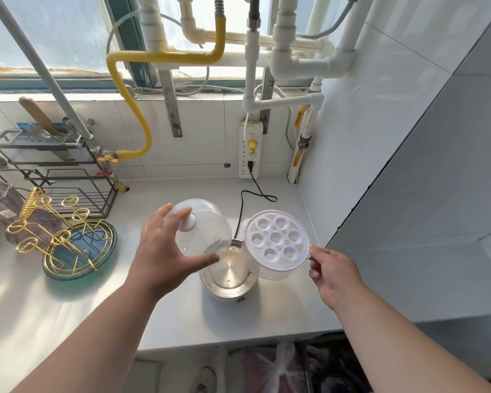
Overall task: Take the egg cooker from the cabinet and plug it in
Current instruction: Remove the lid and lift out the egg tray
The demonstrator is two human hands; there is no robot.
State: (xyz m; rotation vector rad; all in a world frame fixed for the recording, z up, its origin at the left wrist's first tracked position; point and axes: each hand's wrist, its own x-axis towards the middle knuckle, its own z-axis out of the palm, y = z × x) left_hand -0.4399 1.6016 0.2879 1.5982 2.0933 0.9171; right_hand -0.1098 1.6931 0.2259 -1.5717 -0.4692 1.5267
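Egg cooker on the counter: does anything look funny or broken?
Nothing looks broken or spilled. The egg cooker is just in pieces: the left hand holds the clear lid off it, the right hand pinches the white egg tray beside it.

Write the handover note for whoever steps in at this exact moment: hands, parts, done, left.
Left hand holds the clear dome lid lifted off.
Right hand pinches the white egg tray by its tab, held beside the base.
Cooker base stands open on the counter.
Done: cooker is out; its black cord runs to the power strip and looks plugged in.
Left: refit tray and lid.
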